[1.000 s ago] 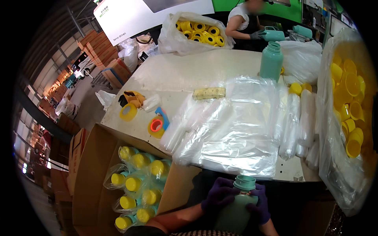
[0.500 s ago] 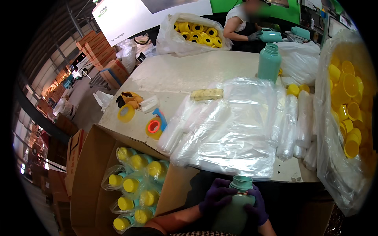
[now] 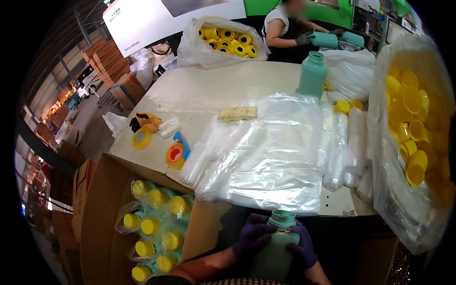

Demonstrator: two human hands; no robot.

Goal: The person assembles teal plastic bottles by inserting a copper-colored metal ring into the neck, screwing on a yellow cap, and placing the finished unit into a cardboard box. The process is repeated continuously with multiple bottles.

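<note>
A teal wide-mouthed bottle (image 3: 271, 261) stands upright in front of me, below the table's front edge, with no cap on its threaded neck. My left hand (image 3: 254, 234), in a purple glove, grips it around the left shoulder. On the opposite side my right hand (image 3: 304, 244), gloved the same way, holds it with the fingers bent near the neck. A thin copper-coloured strip shows at the base of the neck between the fingers. The bottle's lower part is in shadow.
An open carton (image 3: 102, 228) at left holds several bagged, yellow-capped bottles. Flat plastic bags (image 3: 280, 161) cover the table's middle. Tape rolls (image 3: 176, 154) lie left of them. Another teal bottle (image 3: 313, 76) stands behind. Yellow cups (image 3: 412, 128) fill a bag at right. A co-worker (image 3: 280, 33) handles bottles beyond.
The whole scene has shifted slightly left in the view. Both my hands keep their hold on the bottle. The co-worker's other gloved hand now shows by the bottles there.
</note>
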